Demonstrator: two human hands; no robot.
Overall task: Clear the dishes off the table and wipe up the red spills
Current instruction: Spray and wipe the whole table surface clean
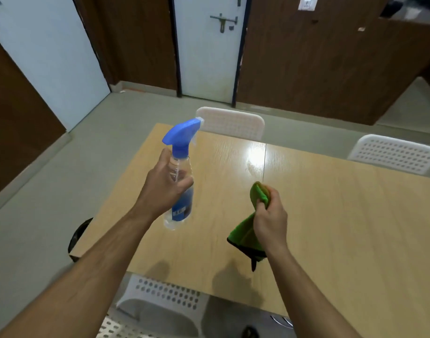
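At the centre of the frame, above the wooden table, the left hand grips a clear spray bottle with a blue nozzle, upright; just right, the right hand clutches a bunched green cloth.

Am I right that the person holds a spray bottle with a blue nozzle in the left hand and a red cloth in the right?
Not quite. The head view shows the cloth in the right hand is green, not red. The rest stands: the left hand holds the spray bottle with the blue nozzle.
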